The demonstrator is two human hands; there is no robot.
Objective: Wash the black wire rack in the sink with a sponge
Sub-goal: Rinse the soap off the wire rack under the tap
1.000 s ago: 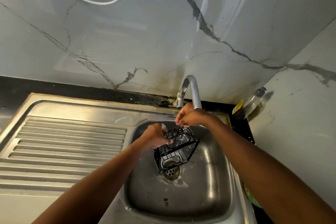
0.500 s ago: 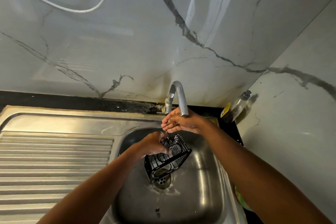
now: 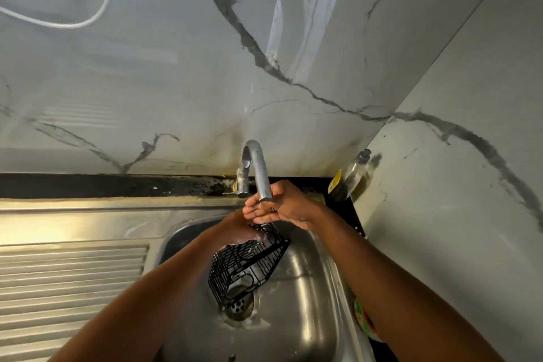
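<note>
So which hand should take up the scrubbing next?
The right hand, probably. It is open and empty under the tap, while the left hand grips the rack over the drain. No sponge shows.

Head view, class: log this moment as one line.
left hand: gripping black wire rack | rack: tilted over steel sink drain | right hand: cupped, open, under curved metal tap | sponge: unseen

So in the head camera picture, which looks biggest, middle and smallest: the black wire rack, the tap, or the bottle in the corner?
1. Black wire rack
2. Curved silver metal tap
3. Clear plastic bottle; it sits farther back, so its rank is less sure.
</note>
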